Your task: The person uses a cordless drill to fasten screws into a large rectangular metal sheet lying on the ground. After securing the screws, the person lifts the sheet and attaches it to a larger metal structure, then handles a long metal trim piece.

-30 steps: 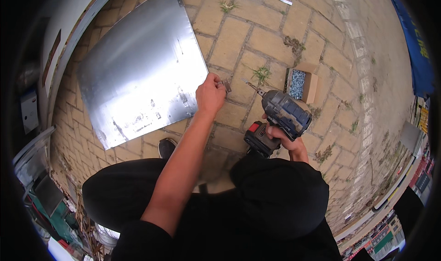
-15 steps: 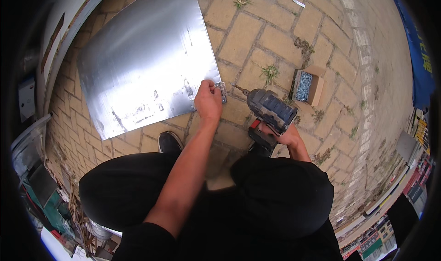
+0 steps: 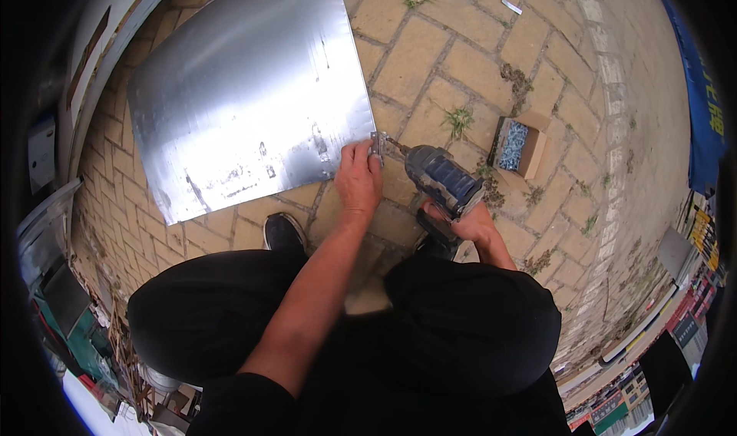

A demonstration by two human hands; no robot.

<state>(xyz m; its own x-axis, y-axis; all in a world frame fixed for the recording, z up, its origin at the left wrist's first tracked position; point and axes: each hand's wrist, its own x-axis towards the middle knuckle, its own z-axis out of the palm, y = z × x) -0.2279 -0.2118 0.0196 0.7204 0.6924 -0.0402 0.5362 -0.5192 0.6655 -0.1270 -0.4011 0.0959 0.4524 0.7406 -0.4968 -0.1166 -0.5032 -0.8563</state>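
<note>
A shiny sheet-metal panel (image 3: 246, 90) lies on the paving to my left, with dark scuffs near its lower edge. At its near right corner is a small metal hinge (image 3: 378, 143). The fingers of my left hand (image 3: 358, 181) are bent over that corner and hold the hinge against the panel, partly covering it. My right hand (image 3: 473, 222) is wrapped round the grip of a dark, worn cordless drill (image 3: 441, 176). Its bit points left, with the tip at the hinge; whether it touches a screw is too small to tell.
An open cardboard box (image 3: 533, 160) of silvery screws (image 3: 513, 146) stands right of the drill. Yellowish paving bricks (image 3: 411, 60) with weed tufts (image 3: 459, 121) surround the panel. My shoe (image 3: 284, 231) is just below the panel. Shelved goods (image 3: 695, 305) line the far right.
The drill has moved left, bringing its bit from just short of the hinge up to it. My left fingers have shifted down and right along the panel's corner.
</note>
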